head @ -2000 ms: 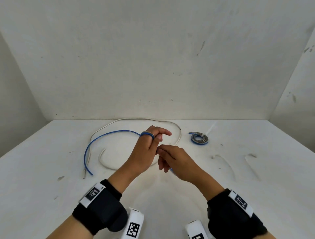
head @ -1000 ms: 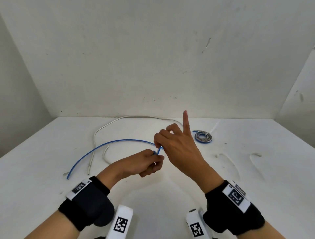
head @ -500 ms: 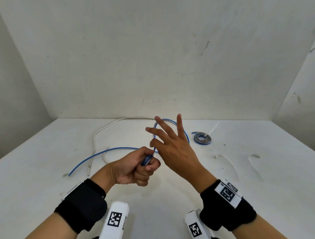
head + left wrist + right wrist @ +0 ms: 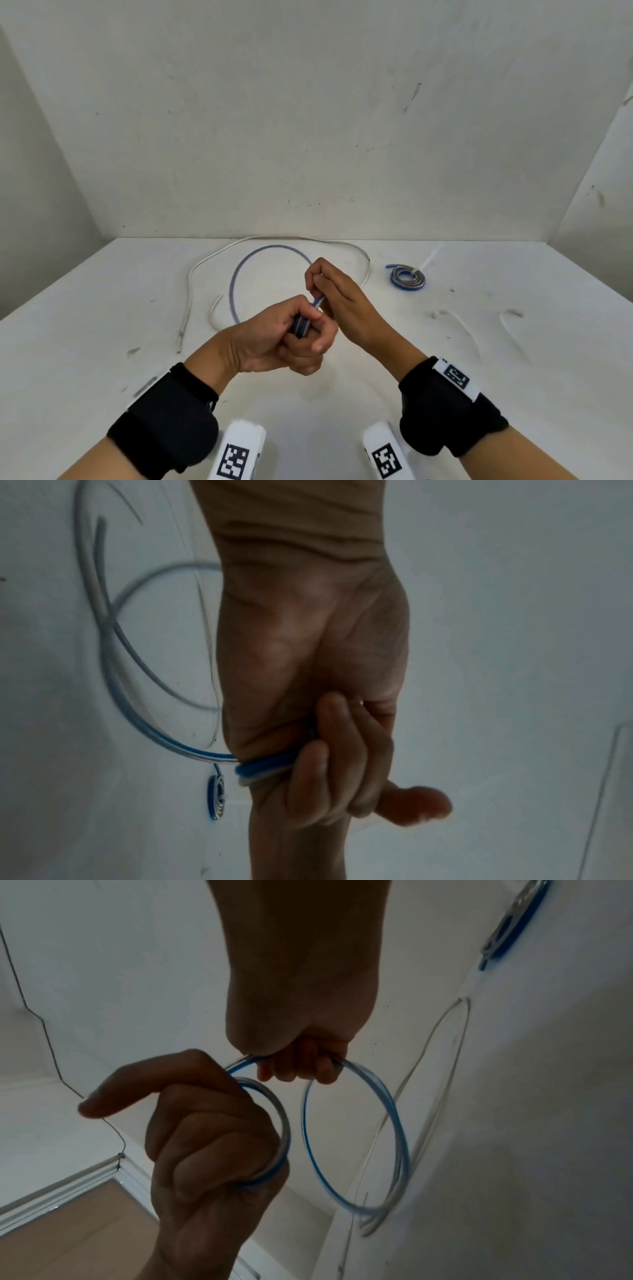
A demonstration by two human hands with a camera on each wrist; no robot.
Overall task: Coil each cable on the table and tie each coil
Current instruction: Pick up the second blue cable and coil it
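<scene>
A blue cable [image 4: 236, 284] is part wound into a small coil [image 4: 282, 1123] that my left hand [image 4: 305, 329] grips in a fist above the table. My right hand [image 4: 320, 291] sits just behind it and pinches the cable where it leaves the coil. From there a loose loop [image 4: 397, 1123] swings out to the far left and curves back. In the left wrist view the blue turns [image 4: 263, 764] wrap round my curled fingers. A white cable [image 4: 205, 263] lies uncoiled on the table beyond the hands.
A small tied blue-and-grey coil [image 4: 407, 278] lies on the white table [image 4: 513, 342] at the back right, with a white tie end sticking out. White walls close the table in at the back and both sides.
The blue cable's long tail, which lay out to the left, has been drawn up into a loop. My right hand, fingers spread half a second ago, now pinches the cable by my left fist.
</scene>
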